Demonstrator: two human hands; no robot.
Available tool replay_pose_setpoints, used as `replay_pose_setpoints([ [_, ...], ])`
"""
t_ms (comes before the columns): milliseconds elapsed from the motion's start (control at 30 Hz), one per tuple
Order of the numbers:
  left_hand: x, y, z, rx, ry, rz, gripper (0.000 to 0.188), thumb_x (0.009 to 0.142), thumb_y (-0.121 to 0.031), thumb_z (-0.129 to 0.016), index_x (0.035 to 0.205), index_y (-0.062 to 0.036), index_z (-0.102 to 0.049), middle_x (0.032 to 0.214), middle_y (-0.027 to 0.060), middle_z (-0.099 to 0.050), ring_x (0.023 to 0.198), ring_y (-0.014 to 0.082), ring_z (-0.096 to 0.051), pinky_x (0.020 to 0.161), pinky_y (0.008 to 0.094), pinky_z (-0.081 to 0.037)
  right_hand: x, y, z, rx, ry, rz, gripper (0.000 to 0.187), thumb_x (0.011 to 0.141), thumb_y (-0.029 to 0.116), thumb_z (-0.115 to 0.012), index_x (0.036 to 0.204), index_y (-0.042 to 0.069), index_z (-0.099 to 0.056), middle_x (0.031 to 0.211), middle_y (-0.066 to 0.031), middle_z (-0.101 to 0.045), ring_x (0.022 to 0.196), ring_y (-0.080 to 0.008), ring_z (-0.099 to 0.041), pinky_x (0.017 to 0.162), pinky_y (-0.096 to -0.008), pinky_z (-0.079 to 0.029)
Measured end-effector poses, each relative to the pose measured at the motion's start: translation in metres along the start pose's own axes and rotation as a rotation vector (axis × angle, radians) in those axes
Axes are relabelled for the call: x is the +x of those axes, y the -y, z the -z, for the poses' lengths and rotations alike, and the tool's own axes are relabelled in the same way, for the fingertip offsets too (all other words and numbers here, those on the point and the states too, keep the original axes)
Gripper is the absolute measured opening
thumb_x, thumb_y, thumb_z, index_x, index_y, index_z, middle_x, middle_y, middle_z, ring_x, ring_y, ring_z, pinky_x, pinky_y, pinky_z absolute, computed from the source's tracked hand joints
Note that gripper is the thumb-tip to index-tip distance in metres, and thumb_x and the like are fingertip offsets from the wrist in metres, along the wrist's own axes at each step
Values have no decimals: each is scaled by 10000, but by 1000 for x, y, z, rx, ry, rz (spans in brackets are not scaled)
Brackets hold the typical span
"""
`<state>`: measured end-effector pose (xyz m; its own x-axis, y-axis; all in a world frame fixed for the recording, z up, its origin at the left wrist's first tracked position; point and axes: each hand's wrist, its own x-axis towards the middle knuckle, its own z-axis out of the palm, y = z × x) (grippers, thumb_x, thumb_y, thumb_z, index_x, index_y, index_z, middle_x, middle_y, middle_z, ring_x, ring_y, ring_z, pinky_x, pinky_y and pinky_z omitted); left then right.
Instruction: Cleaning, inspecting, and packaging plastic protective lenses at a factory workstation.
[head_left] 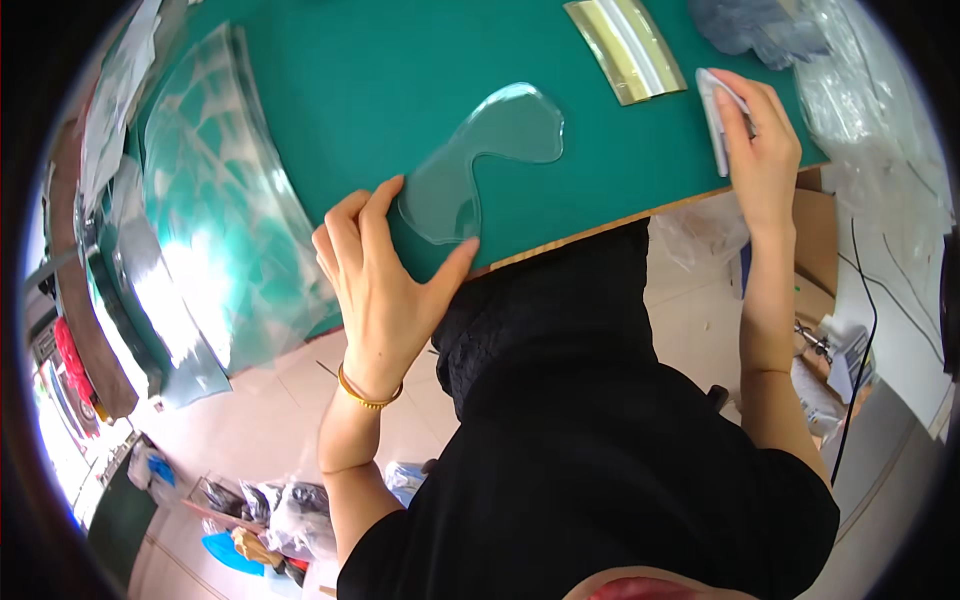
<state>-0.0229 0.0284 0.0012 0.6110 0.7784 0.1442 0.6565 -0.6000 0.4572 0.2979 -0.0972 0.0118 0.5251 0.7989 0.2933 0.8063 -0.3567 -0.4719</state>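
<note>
A clear plastic eye-mask-shaped piece [520, 120] lies on the green tabletop [350, 70], light glinting along its curved edge. Beside its near left end is my left hand [375, 255], open, with the thumb at the piece's lower edge and the index finger by its left edge. My right hand [765, 150] is closed round a folded white cloth [713, 125] at the table's right side. Between the piece and the cloth, toward the far side, lies a curved gold-coloured strip [628, 50] with a shiny band along its middle.
Clear plastic sheets [225, 200] with cut-out shapes are stacked at the table's left. Crumpled clear plastic film [850, 80] and a grey bundle [760, 30] lie at the far right. The table's wooden front edge [560, 240] runs before me. Bags [300, 515] sit on the floor.
</note>
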Motion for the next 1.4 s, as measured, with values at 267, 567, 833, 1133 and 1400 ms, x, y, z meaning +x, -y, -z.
replay_pose_setpoints([
  [267,-1,3,-9,-78,-69,33,662,619,-274,-901,1195,-69,-648,1147,85,-495,1078,316,-447,956,431,-384,-14,123,-95,439,317,844,226,738,16,-747,946,49,-664,928,-66,-619,827,-245,-631,707,-325,-538],
  [567,0,4,-7,-92,-71,55,637,593,-233,-911,1157,-65,-668,1127,70,-502,1041,297,-451,925,409,-402,-1,120,-100,498,402,879,253,662,-20,-732,896,21,-645,915,-89,-597,806,-272,-601,676,-350,-524],
  [833,2,1,-10,-132,-118,69,653,573,-255,-930,1149,-64,-686,1140,67,-515,1008,287,-458,888,395,-421,7,115,-101,395,193,781,203,699,-5,-722,884,31,-646,873,-76,-601,777,-259,-600,642,-355,-520],
  [1133,-1,-3,-7,-77,-103,104,678,572,-235,-933,1174,-50,-682,1094,64,-507,1002,272,-459,929,398,-402,18,83,-89,245,2,531,173,748,28,-770,851,15,-632,816,-95,-605,727,-254,-614,619,-340,-503],
  [1400,7,-9,-6,-79,-110,63,660,574,-225,-928,1161,-43,-687,1086,67,-510,984,265,-459,900,387,-421,12,85,-84,302,86,565,194,736,-23,-743,885,4,-622,886,-96,-617,809,-274,-624,682,-354,-510],
])
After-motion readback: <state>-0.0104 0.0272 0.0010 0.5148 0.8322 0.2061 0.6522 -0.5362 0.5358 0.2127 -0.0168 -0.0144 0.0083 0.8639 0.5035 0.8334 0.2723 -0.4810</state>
